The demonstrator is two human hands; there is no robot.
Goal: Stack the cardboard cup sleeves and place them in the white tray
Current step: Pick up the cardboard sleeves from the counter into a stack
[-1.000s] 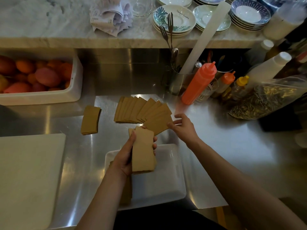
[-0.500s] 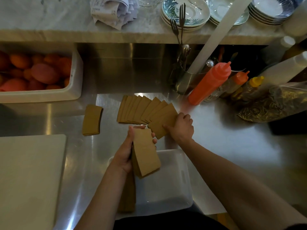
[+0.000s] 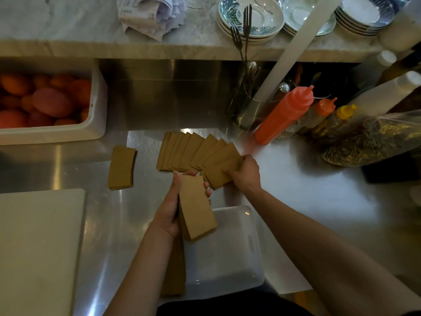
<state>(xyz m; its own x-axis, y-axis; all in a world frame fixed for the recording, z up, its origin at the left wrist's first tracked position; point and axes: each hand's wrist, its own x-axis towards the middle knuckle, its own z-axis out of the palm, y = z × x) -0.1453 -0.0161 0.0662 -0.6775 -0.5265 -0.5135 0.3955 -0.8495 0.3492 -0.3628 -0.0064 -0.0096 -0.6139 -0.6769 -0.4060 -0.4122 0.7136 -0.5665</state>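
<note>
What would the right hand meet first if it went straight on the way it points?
Probably the fanned sleeves: the right hand grips their near end, and the rest lie directly beyond its fingers, though depth is unclear.

We see a steel counter [image 3: 307, 190] with a white cutting board [image 3: 38, 247] at near left. At far left a white tub [image 3: 98, 106] holds orange-red fruit [image 3: 50, 101]. On the marble shelf [image 3: 68, 26] beyond lie crumpled receipts [image 3: 150, 14] and stacked saucers [image 3: 262, 21]. At far right a red squeeze bottle [image 3: 282, 115] stands beside an orange-capped bottle [image 3: 323, 108], a yellow-capped bottle [image 3: 345, 110] and a clear bag of seeds [image 3: 373, 142].
</note>
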